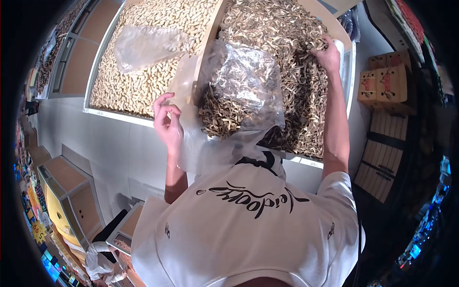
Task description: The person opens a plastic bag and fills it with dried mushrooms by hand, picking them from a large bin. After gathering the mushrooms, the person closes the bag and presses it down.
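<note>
A large clear plastic bag (pixel 189 138) hangs over the front of the bin, with some of the dried brown strips (pixel 217 115) showing through or beside it. At its left edge, my left hand (pixel 168 125) has its fingers curled against the film, gripping it. My right hand (pixel 329 58) is at the far right of the bin, its fingers closed on a small bunch of dried brown strips (pixel 315 45) above the heap. Another clear plastic sheet (pixel 246 79) lies on the strips between my hands.
Left of a wooden divider (pixel 208 52), unshelled peanuts (pixel 129 91) fill a compartment, with a clear bag (pixel 148 45) on them. Cardboard boxes (pixel 385 83) stand on slatted pallets (pixel 382 153) at right. Another person (pixel 103 260) is at lower left near a display case (pixel 71 191).
</note>
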{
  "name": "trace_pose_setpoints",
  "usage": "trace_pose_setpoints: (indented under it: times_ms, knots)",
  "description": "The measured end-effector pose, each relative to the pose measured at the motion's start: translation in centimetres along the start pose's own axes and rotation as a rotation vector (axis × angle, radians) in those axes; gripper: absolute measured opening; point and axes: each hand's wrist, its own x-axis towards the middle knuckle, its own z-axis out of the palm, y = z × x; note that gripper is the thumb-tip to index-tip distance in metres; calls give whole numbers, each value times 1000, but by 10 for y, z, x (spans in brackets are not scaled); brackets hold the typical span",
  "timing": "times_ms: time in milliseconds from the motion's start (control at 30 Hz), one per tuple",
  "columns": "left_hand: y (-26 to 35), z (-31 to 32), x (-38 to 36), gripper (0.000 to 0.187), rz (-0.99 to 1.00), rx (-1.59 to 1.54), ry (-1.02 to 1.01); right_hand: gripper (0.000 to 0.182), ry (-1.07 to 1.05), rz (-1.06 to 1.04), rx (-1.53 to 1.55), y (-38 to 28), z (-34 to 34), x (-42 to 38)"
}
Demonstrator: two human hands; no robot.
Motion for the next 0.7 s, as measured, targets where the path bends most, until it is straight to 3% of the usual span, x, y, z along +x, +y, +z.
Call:
trace_pose_setpoints:
  times_ms: [167, 267, 333, 400, 467, 600, 700]
  knots:
    - [3, -3, -1, 14, 15, 59, 1, 59, 46, -283, 274, -38, -17, -39]
    - [4, 0, -2, 14, 7, -7, 15, 57, -310, -114, 430, -111, -29, -103]
    - [8, 5, -1, 15, 26, -17, 23, 58, -389, -340, 445, -131, -2, -138]
    - [10, 6, 1, 15, 27, 2, 26, 61, -636, -199, 451, -156, 27, -171]
    - [11, 6, 4, 14, 3, 3, 27, 73, -717, -486, 543, -142, 87, -193]
    - [14, 11, 13, 15, 79, 131, -23, 85, -1047, -551, 338, -134, 129, -218]
    - [12, 14, 16, 16, 38, 73, -39, 82, -1072, -571, 483, -126, 125, -214]
